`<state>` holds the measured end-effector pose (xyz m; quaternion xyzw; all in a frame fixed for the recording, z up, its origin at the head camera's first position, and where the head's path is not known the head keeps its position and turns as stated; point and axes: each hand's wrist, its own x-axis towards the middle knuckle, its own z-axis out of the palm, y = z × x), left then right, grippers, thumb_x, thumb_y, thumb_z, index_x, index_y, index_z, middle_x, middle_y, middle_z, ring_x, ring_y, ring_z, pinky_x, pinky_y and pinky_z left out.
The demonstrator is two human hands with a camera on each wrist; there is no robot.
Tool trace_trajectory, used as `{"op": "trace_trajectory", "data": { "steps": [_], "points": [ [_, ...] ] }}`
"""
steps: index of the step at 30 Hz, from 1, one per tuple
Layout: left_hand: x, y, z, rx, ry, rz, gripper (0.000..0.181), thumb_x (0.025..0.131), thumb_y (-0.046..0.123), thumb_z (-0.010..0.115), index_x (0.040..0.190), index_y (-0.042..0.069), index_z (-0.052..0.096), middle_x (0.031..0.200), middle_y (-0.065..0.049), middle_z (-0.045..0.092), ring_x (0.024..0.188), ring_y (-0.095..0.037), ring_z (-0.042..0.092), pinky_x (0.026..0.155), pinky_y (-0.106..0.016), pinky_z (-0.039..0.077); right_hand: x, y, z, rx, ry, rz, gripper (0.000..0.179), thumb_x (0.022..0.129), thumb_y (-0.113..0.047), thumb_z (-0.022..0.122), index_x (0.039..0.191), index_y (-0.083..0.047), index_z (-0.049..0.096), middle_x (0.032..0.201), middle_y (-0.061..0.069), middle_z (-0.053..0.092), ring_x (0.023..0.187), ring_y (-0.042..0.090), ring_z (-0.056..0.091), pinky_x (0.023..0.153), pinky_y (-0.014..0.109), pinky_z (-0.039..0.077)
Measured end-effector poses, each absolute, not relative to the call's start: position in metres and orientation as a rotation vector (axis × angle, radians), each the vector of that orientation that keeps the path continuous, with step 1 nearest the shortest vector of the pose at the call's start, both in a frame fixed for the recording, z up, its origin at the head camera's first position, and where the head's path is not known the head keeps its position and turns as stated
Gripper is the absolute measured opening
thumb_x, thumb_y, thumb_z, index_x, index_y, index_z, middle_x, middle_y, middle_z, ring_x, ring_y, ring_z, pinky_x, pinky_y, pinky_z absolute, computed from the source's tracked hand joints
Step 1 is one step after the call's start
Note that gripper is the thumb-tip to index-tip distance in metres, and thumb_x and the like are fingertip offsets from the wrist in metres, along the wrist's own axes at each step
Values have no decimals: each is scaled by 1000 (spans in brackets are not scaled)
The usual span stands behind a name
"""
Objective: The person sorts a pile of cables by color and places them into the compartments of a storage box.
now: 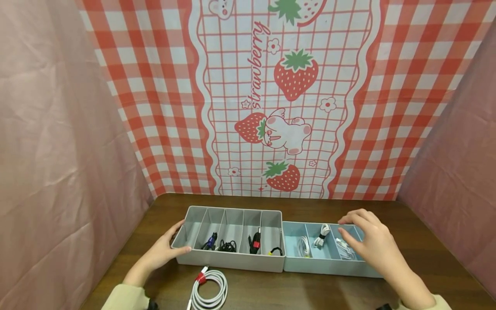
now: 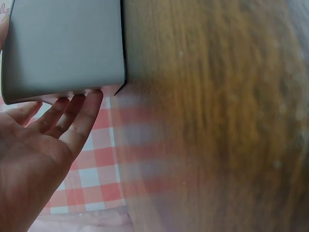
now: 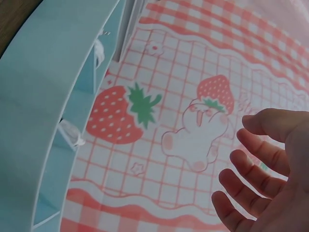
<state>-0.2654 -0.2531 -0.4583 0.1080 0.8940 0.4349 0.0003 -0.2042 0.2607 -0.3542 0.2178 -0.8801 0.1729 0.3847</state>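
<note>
My left hand holds the left end of a long grey divided organizer box. Its fingertips lie against the end wall, while the thumb rests at the front rim, as the left wrist view also shows. Inside are bundled dark cables, among them a blue-tied one and a red-tied black one. My right hand hovers over the right part of a light blue divided box, its fingers loosely bent with nothing between them. White cable bundles lie in the blue box; the hand hides its right end.
A coiled white cable with a red strap lies on the brown wooden table, in front of the grey box. The two boxes stand end to end. A red-checked strawberry cloth hangs behind, and pink cloths hang at the sides.
</note>
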Motion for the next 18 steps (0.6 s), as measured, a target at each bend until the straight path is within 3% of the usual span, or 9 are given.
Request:
{"op": "trace_trajectory", "data": {
  "steps": [11,15,18],
  "points": [
    [-265,-254,-460,373,2782,1413,89,79,27,77,148,7,25,139,-24,43,117,-33,50,91,-43,43,-196,246,-343,586,-2192,473,34,61,-4,83,88,-18,69,94,-7,61,88,12,52,71,17,41],
    [-264,-254,-459,388,2783,1407,89,79,29,76,148,6,25,139,-24,43,117,-33,50,90,-41,44,-194,242,-342,619,-2161,497,18,80,-32,76,90,-18,69,95,-7,61,90,12,52,72,16,41],
    [-264,-254,-458,382,2786,1409,89,79,29,76,148,6,25,139,-24,43,116,-32,51,89,-39,45,-193,236,-340,664,-2129,519,33,89,-49,56,92,-19,69,96,-6,61,91,12,53,70,15,42]
  ]
}}
